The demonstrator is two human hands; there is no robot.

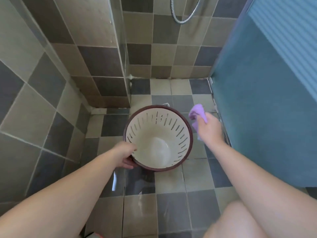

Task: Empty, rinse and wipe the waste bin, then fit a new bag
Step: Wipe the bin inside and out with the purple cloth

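While our left hand (126,156) grips the near-left rim of the bin (158,138), thumb inside and fingers curled under the dark outer edge, we judge ourselves to be at the wiping step. Nothing lies inside the bin, its pale bottom looks wet and shiny, and it stands upright on the tiled floor (171,212) of the shower corner. Our right hand (210,127) is closed around a bunched purple cloth (197,112), which sticks out past the fingers and hangs just beside the bin's right rim, outside it and not touching the inner wall as far as we can tell. Next, we think, the cloth must be carried over the rim and down onto the slotted inner wall, then round to the bottom, with the left hand steadying the bin against the push. No new bag is in view, so fitting one comes later.
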